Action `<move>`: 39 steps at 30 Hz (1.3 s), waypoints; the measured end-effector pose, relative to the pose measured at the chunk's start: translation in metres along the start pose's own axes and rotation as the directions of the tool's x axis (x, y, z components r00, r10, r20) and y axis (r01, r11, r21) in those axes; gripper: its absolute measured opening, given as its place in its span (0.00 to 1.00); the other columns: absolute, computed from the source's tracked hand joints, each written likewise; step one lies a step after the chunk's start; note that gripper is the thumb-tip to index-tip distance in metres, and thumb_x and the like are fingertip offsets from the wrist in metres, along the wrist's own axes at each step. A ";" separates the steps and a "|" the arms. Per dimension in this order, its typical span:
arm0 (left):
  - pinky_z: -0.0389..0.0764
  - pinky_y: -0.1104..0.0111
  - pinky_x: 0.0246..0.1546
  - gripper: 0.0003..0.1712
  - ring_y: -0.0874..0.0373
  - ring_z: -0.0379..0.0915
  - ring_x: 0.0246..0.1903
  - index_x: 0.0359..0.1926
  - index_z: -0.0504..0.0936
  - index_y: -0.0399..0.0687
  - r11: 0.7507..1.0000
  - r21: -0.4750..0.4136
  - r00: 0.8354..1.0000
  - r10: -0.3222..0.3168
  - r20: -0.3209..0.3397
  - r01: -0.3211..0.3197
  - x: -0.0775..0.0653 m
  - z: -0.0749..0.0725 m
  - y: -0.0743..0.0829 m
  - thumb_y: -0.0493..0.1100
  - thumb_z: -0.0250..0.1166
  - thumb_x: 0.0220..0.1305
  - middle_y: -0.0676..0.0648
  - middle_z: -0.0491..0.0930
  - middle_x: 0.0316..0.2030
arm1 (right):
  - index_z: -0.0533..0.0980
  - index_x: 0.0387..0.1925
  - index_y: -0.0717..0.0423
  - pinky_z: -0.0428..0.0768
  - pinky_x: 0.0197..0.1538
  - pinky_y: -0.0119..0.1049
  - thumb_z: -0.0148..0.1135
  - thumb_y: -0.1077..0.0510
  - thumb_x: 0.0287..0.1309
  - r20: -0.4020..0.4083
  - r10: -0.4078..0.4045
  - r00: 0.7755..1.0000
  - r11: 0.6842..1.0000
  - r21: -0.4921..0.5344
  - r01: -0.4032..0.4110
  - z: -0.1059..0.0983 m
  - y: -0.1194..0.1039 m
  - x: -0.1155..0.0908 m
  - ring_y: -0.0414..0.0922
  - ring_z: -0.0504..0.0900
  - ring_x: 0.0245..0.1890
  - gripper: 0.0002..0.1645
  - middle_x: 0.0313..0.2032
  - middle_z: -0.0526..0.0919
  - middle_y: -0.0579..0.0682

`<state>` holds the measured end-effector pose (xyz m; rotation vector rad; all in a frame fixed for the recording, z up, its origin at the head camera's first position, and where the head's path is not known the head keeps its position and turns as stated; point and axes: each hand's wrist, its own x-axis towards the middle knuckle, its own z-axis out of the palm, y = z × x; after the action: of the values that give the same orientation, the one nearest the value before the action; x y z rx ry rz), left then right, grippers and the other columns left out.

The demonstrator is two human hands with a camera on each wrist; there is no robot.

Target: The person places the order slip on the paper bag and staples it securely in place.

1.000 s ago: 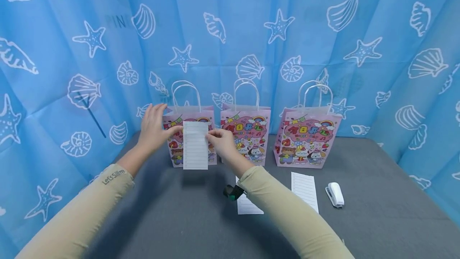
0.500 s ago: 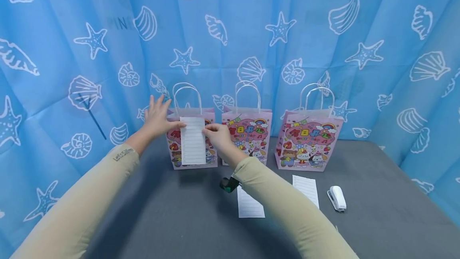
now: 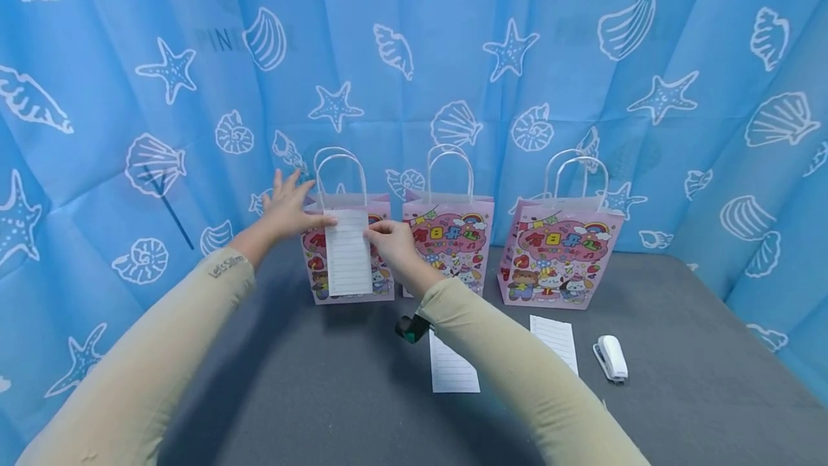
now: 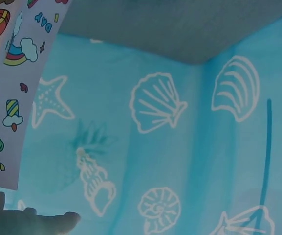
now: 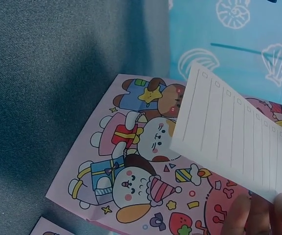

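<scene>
A lined paper slip [image 3: 348, 254] stands upright in front of the left pink gift bag [image 3: 384, 280], covering much of its printed front. Thumb and fingers of my right hand [image 3: 396, 247] pinch the slip's right edge. My left hand [image 3: 284, 211] lays its thumb on the upper left of the slip, with the other fingers spread beside the bag. From the right wrist, the slip [image 5: 228, 127] shows its lower end tilted away from the bag's printed animals [image 5: 126, 188]. The left wrist view shows only some fingers [image 4: 31, 218] and the bag's side edge [image 4: 13, 98].
Two matching gift bags, the middle one [image 3: 453, 236] and the right one [image 3: 561, 254], stand alongside on the grey table [image 3: 323, 394]. Two more lined slips [image 3: 453, 369] [image 3: 556, 336] lie in front, the nearer partly under my right forearm. A white stapler [image 3: 611, 358] lies at the right.
Both hands have raised the slip slightly and shifted it left against the bag. My left hand's fingers have spread wider. Over the last half second little has moved.
</scene>
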<state>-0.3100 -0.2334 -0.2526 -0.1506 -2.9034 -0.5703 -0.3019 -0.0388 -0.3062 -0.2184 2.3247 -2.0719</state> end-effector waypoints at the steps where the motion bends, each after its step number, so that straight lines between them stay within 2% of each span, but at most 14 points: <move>1: 0.28 0.37 0.64 0.53 0.37 0.13 0.71 0.73 0.53 0.34 1.000 0.003 1.000 0.002 0.002 -0.002 0.001 -0.001 0.000 0.58 0.68 0.60 0.32 0.34 0.74 | 0.81 0.43 0.65 0.78 0.45 0.49 0.58 0.61 0.68 -0.002 0.000 1.000 1.000 -0.003 0.000 0.000 0.000 0.001 0.55 0.80 0.38 0.11 0.37 0.80 0.55; 8: 0.30 0.37 0.65 0.44 0.37 0.15 0.71 0.67 0.64 0.34 1.000 0.004 1.000 0.015 -0.003 -0.015 0.002 -0.002 0.003 0.57 0.68 0.60 0.33 0.37 0.74 | 0.81 0.43 0.65 0.78 0.48 0.50 0.58 0.61 0.68 -0.006 0.010 1.000 1.000 -0.005 -0.010 0.002 -0.001 0.003 0.48 0.79 0.34 0.10 0.38 0.81 0.56; 11: 0.30 0.37 0.65 0.38 0.37 0.16 0.71 0.62 0.70 0.34 1.000 -0.012 1.000 0.019 -0.004 -0.019 0.002 -0.002 0.003 0.56 0.68 0.61 0.33 0.39 0.74 | 0.81 0.43 0.65 0.78 0.49 0.52 0.58 0.61 0.68 -0.012 0.011 1.000 1.000 -0.003 -0.011 0.003 -0.001 0.003 0.51 0.80 0.35 0.10 0.38 0.81 0.56; 13: 0.31 0.38 0.66 0.35 0.36 0.19 0.72 0.59 0.71 0.34 0.999 -0.021 1.000 0.024 -0.007 -0.024 0.002 -0.002 0.004 0.55 0.68 0.62 0.33 0.41 0.74 | 0.81 0.43 0.65 0.77 0.49 0.52 0.58 0.61 0.68 -0.016 0.014 1.000 1.000 -0.004 -0.014 0.004 -0.002 0.004 0.56 0.80 0.41 0.11 0.38 0.81 0.56; 17: 0.35 0.39 0.67 0.30 0.35 0.26 0.72 0.52 0.74 0.32 0.999 -0.031 0.999 0.044 -0.029 -0.045 0.003 0.000 0.003 0.53 0.68 0.62 0.31 0.48 0.72 | 0.81 0.43 0.66 0.78 0.48 0.50 0.58 0.61 0.68 -0.016 0.011 1.000 1.000 -0.019 -0.011 0.005 -0.003 0.003 0.59 0.80 0.45 0.11 0.39 0.81 0.57; 21: 0.43 0.41 0.67 0.24 0.35 0.40 0.70 0.42 0.75 0.34 0.997 -0.026 0.995 0.068 -0.072 -0.070 0.003 0.004 0.002 0.52 0.69 0.61 0.31 0.57 0.68 | 0.81 0.42 0.65 0.79 0.42 0.41 0.58 0.60 0.68 -0.020 -0.035 0.999 0.995 -0.090 0.033 0.004 -0.004 0.002 0.52 0.79 0.41 0.11 0.40 0.81 0.56; 25: 0.49 0.43 0.66 0.21 0.36 0.49 0.67 0.35 0.75 0.37 0.997 -0.010 0.991 0.078 -0.112 -0.080 0.004 0.007 0.001 0.51 0.70 0.61 0.31 0.63 0.64 | 0.80 0.44 0.64 0.79 0.41 0.36 0.59 0.60 0.67 -0.041 -0.147 0.988 0.973 -0.185 0.137 0.002 -0.006 0.001 0.47 0.79 0.40 0.10 0.40 0.82 0.55; 27: 0.49 0.43 0.66 0.20 0.36 0.49 0.67 0.33 0.76 0.36 0.997 -0.006 0.989 0.081 -0.124 -0.083 0.005 0.009 0.001 0.50 0.70 0.61 0.31 0.64 0.64 | 0.80 0.45 0.64 0.79 0.42 0.37 0.59 0.62 0.66 -0.056 -0.228 0.972 0.952 -0.223 0.210 0.002 -0.008 0.001 0.48 0.79 0.40 0.10 0.41 0.81 0.56; 29: 0.49 0.43 0.66 0.20 0.36 0.49 0.67 0.33 0.76 0.36 0.996 -0.005 0.987 0.086 -0.133 -0.088 0.006 0.010 0.001 0.50 0.70 0.61 0.31 0.64 0.64 | 0.79 0.46 0.66 0.79 0.43 0.38 0.59 0.63 0.66 -0.073 -0.324 0.943 0.918 -0.264 0.295 0.002 -0.010 0.003 0.50 0.79 0.42 0.11 0.42 0.80 0.58; 33: 0.49 0.44 0.66 0.19 0.35 0.50 0.67 0.31 0.76 0.36 0.995 -0.016 0.984 0.098 -0.147 -0.101 0.007 0.013 0.000 0.49 0.69 0.61 0.31 0.64 0.64 | 0.77 0.51 0.68 0.79 0.43 0.39 0.61 0.65 0.63 -0.083 -0.496 0.864 0.819 -0.375 0.434 0.002 -0.016 0.007 0.52 0.78 0.42 0.15 0.48 0.76 0.60; 35: 0.49 0.44 0.67 0.19 0.35 0.51 0.67 0.31 0.76 0.36 0.994 -0.028 0.983 0.099 -0.152 -0.104 0.007 0.014 0.000 0.49 0.69 0.61 0.31 0.65 0.64 | 0.76 0.54 0.68 0.79 0.47 0.40 0.62 0.65 0.63 -0.065 -0.541 0.838 0.769 -0.440 0.463 0.002 -0.020 0.010 0.52 0.78 0.46 0.19 0.53 0.74 0.60; 37: 0.50 0.45 0.66 0.18 0.35 0.52 0.66 0.31 0.76 0.36 0.994 -0.038 0.983 0.097 -0.156 -0.104 0.007 0.015 0.000 0.48 0.69 0.61 0.31 0.65 0.64 | 0.73 0.58 0.66 0.78 0.51 0.41 0.63 0.64 0.63 -0.031 -0.549 0.835 0.734 -0.497 0.464 0.002 -0.024 0.013 0.53 0.78 0.51 0.23 0.59 0.72 0.60; 39: 0.51 0.45 0.66 0.18 0.35 0.53 0.66 0.31 0.76 0.36 0.993 -0.055 0.983 0.092 -0.161 -0.102 0.007 0.016 -0.001 0.48 0.69 0.61 0.31 0.65 0.64 | 0.72 0.61 0.64 0.76 0.55 0.41 0.63 0.62 0.63 0.007 -0.521 0.853 0.711 -0.549 0.439 0.002 -0.028 0.017 0.53 0.76 0.56 0.25 0.62 0.71 0.59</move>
<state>-0.3198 -0.2276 -0.2665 -0.2428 -2.7092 -0.6269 -0.3157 -0.0455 -0.2777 -0.7901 3.1814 -1.5430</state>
